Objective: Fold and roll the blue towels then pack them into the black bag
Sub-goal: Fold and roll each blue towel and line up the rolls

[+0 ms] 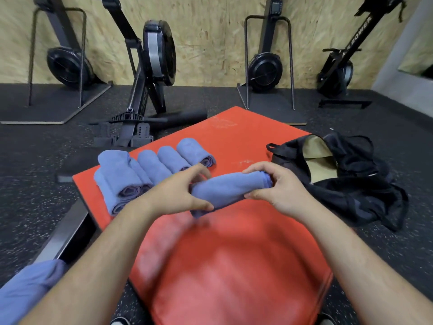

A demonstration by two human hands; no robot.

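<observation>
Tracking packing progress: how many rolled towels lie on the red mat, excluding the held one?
6: four rolls in a row, a fifth roll atop the nearest roll. Others may be hidden.

The only text I can read is the white lettering "ROWER" on the slanted black rail of the far-right rowing machine (358, 35). The faint white print on the red mat (234, 141) is too worn to read.

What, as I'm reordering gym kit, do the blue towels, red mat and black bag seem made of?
Blue towels: soft matte cloth, probably microfibre; fuzzy surface, rolls tightly.
Red mat: likely vinyl-covered foam; smooth, slightly glossy, scuffed white.
Black bag: thin synthetic fabric, perhaps nylon; slumps and creases, tan lining.
</observation>
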